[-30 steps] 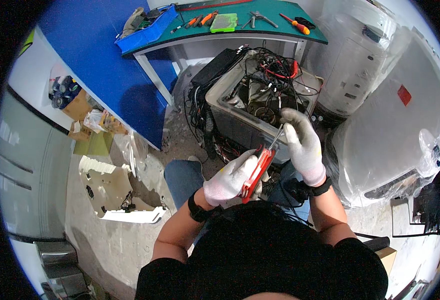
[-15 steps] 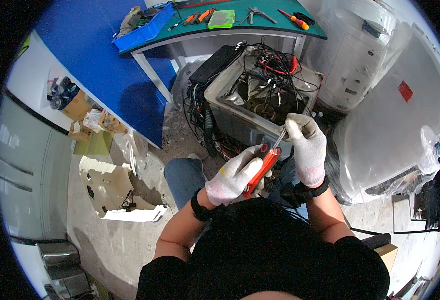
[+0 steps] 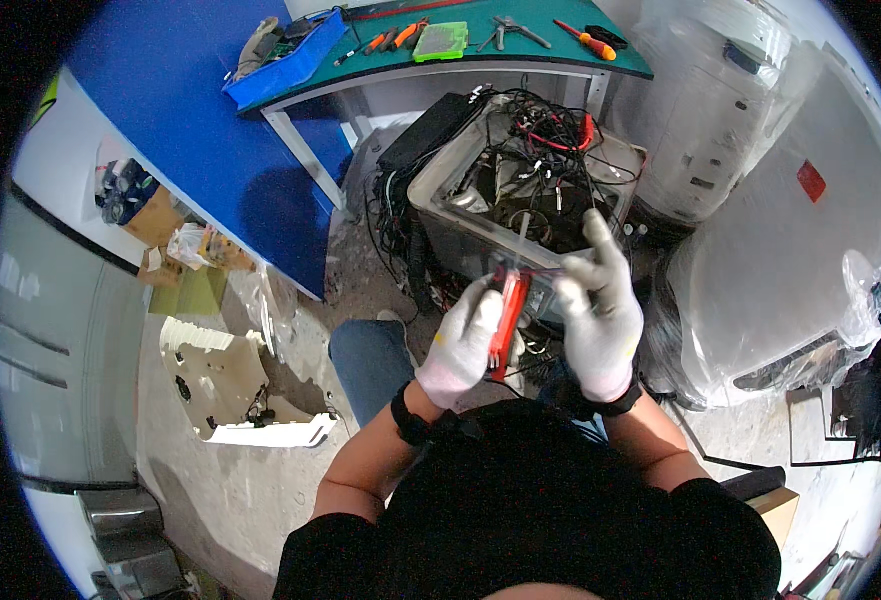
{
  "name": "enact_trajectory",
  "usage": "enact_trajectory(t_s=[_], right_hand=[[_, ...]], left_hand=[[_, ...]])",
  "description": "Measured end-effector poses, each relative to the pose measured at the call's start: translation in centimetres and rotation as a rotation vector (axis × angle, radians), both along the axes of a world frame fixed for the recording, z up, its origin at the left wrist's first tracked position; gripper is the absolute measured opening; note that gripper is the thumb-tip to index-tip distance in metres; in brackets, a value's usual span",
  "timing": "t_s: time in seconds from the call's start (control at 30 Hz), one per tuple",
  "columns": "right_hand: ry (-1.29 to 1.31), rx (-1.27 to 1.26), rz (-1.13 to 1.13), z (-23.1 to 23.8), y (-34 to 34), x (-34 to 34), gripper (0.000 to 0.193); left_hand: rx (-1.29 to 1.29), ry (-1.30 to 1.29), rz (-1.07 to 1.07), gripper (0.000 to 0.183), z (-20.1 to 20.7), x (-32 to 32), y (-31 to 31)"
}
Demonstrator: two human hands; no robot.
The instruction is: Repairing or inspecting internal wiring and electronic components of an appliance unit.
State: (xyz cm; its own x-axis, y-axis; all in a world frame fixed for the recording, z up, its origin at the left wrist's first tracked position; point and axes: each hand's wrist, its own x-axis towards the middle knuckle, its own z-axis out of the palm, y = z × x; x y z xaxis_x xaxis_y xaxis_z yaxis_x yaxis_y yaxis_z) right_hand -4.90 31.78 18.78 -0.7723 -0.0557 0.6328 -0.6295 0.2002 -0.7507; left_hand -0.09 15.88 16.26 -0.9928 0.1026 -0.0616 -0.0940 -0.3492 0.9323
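My left hand (image 3: 458, 345), in a white work glove, is closed around a red folding hex key set (image 3: 507, 325). A pale metal shank (image 3: 524, 228) stands up from its far end. A thin dark piece also sticks out sideways there, blurred by motion. My right hand (image 3: 603, 315), gloved too, is beside the tool with its fingers apart. Its thumb side is close to the tool's far end; whether it touches the thin piece I cannot tell.
Ahead stands a plastic bin (image 3: 461, 225) with tangled black cables (image 3: 551, 130). A green-topped workbench (image 3: 361, 52) behind carries pliers, a screwdriver (image 3: 593, 42) and a blue tray (image 3: 296, 70). A cream plastic shell (image 3: 216, 380) lies left; wrapped white units (image 3: 771, 270) stand right.
My right hand has let go of the metal shank it was pinching and opened. The tool in my left hand has swung more upright and moved slightly left, its shank now pointing away.
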Motion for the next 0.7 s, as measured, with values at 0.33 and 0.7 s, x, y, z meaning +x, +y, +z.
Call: enact_trajectory(t_s=[0.33, 0.7], right_hand=[[0.32, 0.522, -0.003, -3.8, -1.9, 0.7, 0.039], [0.201, 0.56, 0.197, -2.9, -0.3, -3.0, 0.067]], left_hand=[[-0.081, 0.094, 0.239, 0.046, -0.5, -1.9, -0.6], [0.048, 0.135, 0.108, 0.045, -2.8, -6.2, 0.4]])
